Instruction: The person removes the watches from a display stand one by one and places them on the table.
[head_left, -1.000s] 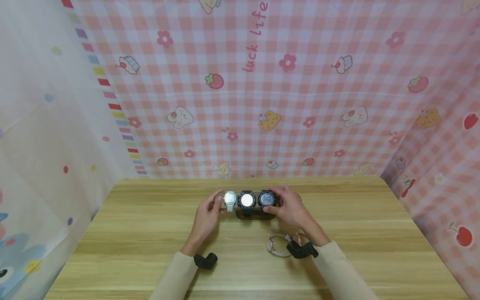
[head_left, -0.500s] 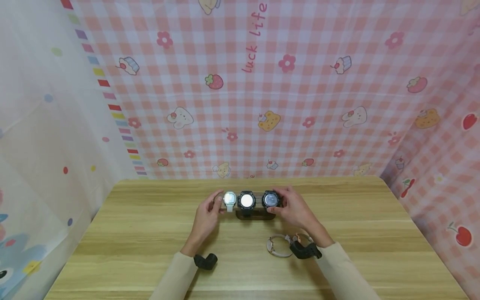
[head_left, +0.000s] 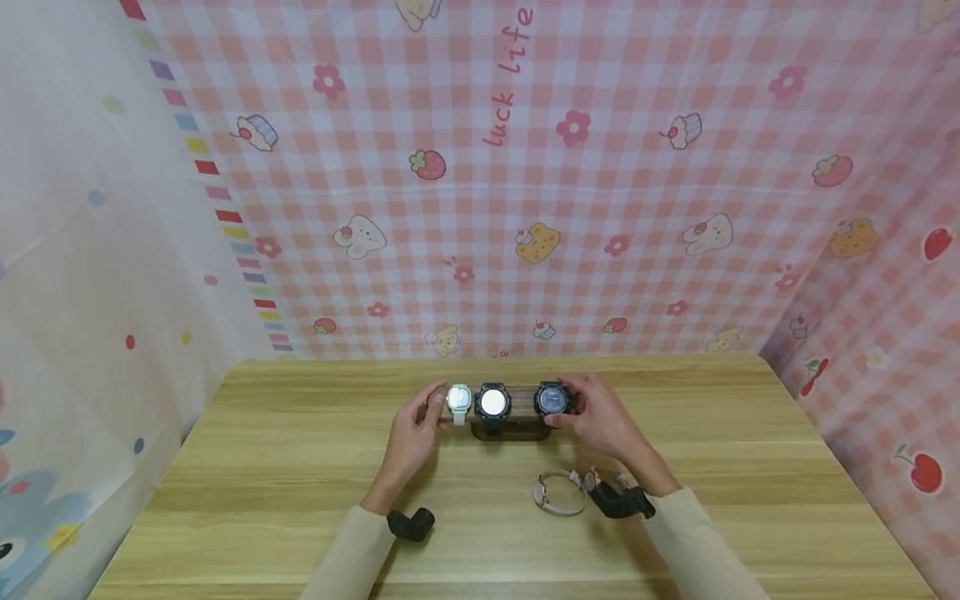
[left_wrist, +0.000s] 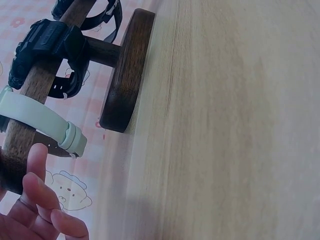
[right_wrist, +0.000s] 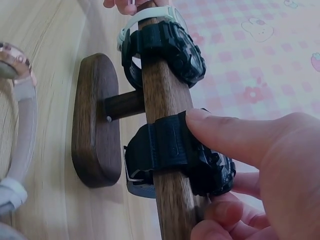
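Observation:
A dark wooden T-shaped watch stand (right_wrist: 95, 125) carries three watches on its crossbar. My left hand (head_left: 413, 427) grips the bar's left end, beside the watch with the pale mint strap (left_wrist: 37, 114). A black watch (left_wrist: 47, 42) sits at the middle of the bar, its round face glaring white in the head view. On the right part of the bar is another chunky black watch (right_wrist: 170, 150), its strap looped round the wood. My right hand (head_left: 596, 417) pinches this one, thumb on the strap by the case and fingers on the far side.
Two light-strapped watches lie on the wooden table (head_left: 262, 483) in front of the stand: a looped watch (head_left: 558, 492) and a rose-gold one (head_left: 592, 479) partly behind the right wrist camera (head_left: 622, 502). A pink checked cloth (head_left: 480, 283) hangs behind the table.
My right hand has slid the right black watch rightward along the bar, widening the gap to the middle watch. The left hand stays at the bar's end.

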